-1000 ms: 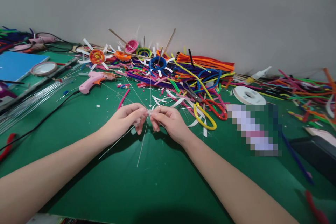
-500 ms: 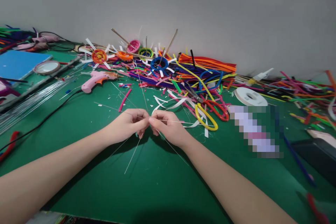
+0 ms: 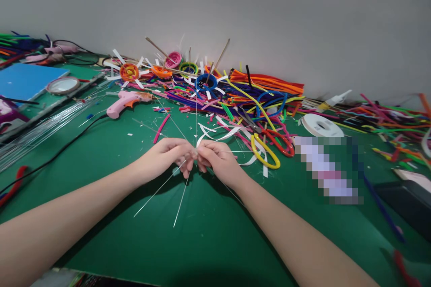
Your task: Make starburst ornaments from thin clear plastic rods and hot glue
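Observation:
Several thin silvery wires [image 3: 182,197] cross at one centre and fan out in all directions like spokes. My left hand [image 3: 173,154] pinches them near the crossing point, its fingers bent. From the other side, my right hand [image 3: 218,159] grips the same centre between thumb and curled forefinger. The fingertips nearly meet and cover the crossing itself. Two wire ends point down toward me, and others reach away over the green tabletop [image 3: 202,242].
Behind the hands lie a pink glue gun [image 3: 117,105], scissors with yellow and red handles [image 3: 266,152], white ribbon [image 3: 247,160] and a white spool [image 3: 322,125]. Coloured pipe cleaners [image 3: 266,83] and small woven bowls [image 3: 129,71] line the wall. More loose wires [image 3: 43,125] lie at left.
The wire spokes have turned a little: the near ends have swung right and the far upright one has also shifted right. My left fingers have changed their hold slightly at the centre.

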The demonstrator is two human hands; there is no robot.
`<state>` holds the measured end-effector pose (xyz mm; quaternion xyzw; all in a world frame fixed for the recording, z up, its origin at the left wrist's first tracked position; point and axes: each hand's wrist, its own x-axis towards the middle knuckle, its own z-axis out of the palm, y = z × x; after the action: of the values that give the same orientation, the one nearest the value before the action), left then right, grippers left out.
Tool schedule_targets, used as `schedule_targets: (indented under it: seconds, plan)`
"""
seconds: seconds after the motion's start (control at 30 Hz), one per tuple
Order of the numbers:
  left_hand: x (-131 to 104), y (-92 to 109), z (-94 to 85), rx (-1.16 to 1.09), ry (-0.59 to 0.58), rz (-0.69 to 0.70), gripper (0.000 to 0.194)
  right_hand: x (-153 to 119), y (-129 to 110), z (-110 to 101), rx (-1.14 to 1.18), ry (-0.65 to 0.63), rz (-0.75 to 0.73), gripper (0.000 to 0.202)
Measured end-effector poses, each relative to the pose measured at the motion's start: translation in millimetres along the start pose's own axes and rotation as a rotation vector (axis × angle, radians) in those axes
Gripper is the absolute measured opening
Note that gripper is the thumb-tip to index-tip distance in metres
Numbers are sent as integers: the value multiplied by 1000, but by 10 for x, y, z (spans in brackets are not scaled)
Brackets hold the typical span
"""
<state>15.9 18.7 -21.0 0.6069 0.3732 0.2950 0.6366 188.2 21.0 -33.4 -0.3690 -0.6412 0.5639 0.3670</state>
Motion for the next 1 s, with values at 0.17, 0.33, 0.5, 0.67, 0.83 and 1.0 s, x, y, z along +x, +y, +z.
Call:
schedule_targets:
  seconds: [0.17,0.33,0.5,0.67,0.83,1.0]
  plan:
    - [0,20,9,30,-21,-11,19,-15,-17,1,-78,-17,-20,33]
    - [8,3,13,60,-9,-26,14,-28,-28,4,-168,-46,-20,31]
    - [11,18,19,115,10,-54,10,-23,-19,1,-233,-52,-41,32]
    - [14,22,27,119,6,-50,9,-23,-19,3,-230,-53,-29,32]
    - [12,1,31,120,22,-34,9,-14,-5,-6,-191,-46,-44,33]
    - [14,14,24,84,7,-32,10,-6,0,-4,-150,-25,-29,32]
